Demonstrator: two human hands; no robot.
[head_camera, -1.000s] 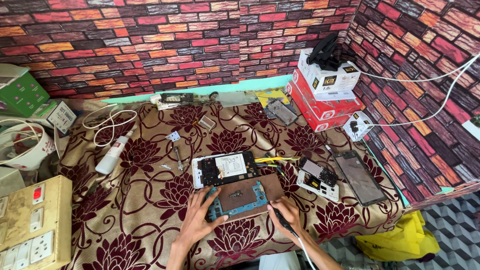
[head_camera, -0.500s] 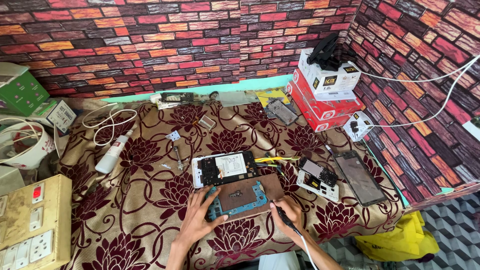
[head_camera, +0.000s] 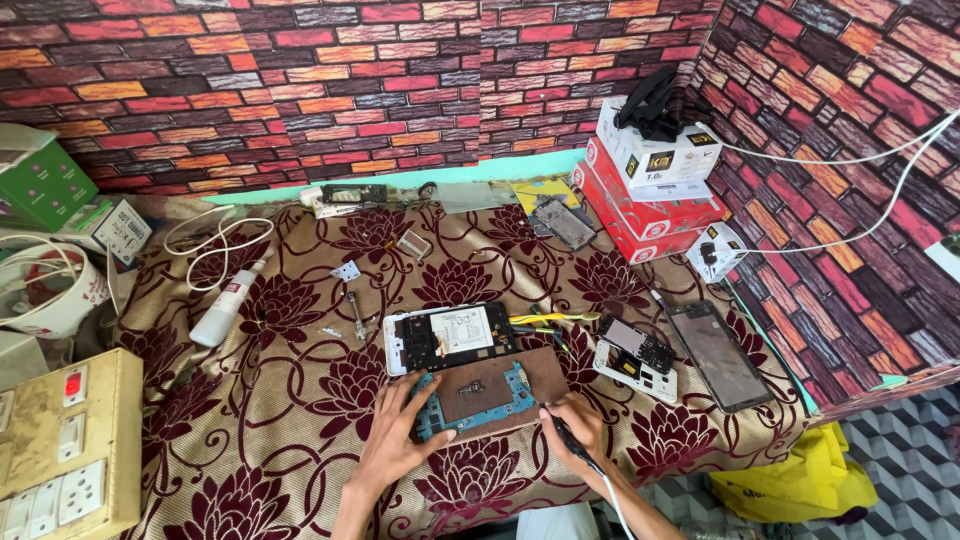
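On the bench, the left hand (head_camera: 395, 445) rests open-fingered on the blue circuit board's (head_camera: 480, 400) left edge. The board lies just below the opened phone (head_camera: 450, 338). At its right, the right hand (head_camera: 572, 425) grips a dark corded tool (head_camera: 565, 440).

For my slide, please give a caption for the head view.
Left hand steadies a blue circuit board while right hand holds a corded tool.
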